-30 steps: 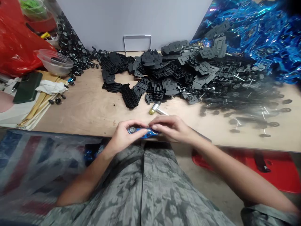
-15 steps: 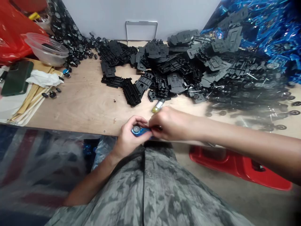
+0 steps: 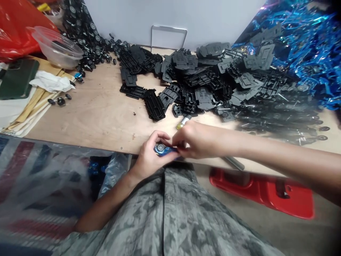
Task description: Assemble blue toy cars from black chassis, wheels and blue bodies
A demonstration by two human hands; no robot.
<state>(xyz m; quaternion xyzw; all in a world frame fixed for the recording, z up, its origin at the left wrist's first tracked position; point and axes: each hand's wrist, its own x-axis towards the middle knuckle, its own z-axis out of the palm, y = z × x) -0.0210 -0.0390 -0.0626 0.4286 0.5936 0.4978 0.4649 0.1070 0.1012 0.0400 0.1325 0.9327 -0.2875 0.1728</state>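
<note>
At the table's front edge, a blue toy car (image 3: 163, 150) with a grey-hubbed wheel lies on its side in my left hand (image 3: 149, 153), fingers and thumb wrapped round its one end. My right hand (image 3: 186, 140) pinches at the car's other end, with fingers bent close together. What sits between the right fingertips is hidden. Just beyond the right knuckles lies a small tube (image 3: 183, 122), silver and yellow. Black plastic car bases (image 3: 154, 105) are heaped farther back on the tabletop.
Wheel axles (image 3: 290, 113) are spread at right, below blue car shells (image 3: 317, 53). More wheels (image 3: 93, 39) pile up at back left near a clear bowl (image 3: 60, 48) and a phone (image 3: 20, 79). A grey rod (image 3: 234, 163) lies at the front edge; a red stool (image 3: 290, 199) stands below.
The view has shifted slightly, so the scene sits a little farther right. Both hands stay at the toy car, and the grey rod shows more beneath my right forearm.
</note>
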